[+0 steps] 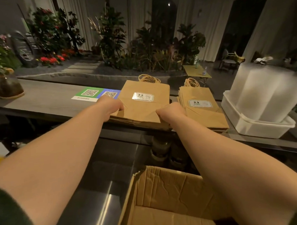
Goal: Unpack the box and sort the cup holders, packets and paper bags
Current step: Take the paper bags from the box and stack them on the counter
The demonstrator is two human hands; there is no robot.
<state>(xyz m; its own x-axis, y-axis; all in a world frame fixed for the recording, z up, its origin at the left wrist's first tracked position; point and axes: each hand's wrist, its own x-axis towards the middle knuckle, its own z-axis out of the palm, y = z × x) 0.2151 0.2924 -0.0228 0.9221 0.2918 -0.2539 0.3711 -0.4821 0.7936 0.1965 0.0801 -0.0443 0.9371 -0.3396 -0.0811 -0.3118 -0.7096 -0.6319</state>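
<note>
Gaping open nearest the camera, a cardboard box sits below and on the near side of a stack of brown paper bags, its flaps raised; its inside is dim, so its contents cannot be made out. Both bare forearms reach over the box to that stack. The left hand clasps the stack's near left corner with curled fingers, and the right hand clasps its near right corner the same way. The stack lies flat with a white label facing up and its twine handles at the far end; it seems to rest on the dark counter, though it may be slightly raised. Just right of the stack lies a second pile of bags, also label-up, close beside it but apart. Further right of the stack stands a white plastic tub holding a frosted container. Touching the stack's far left edge is a green and blue card with two square codes. Well left of the stack sits a brown pot. Beyond the stack rise leafy plants and red flowers.
</note>
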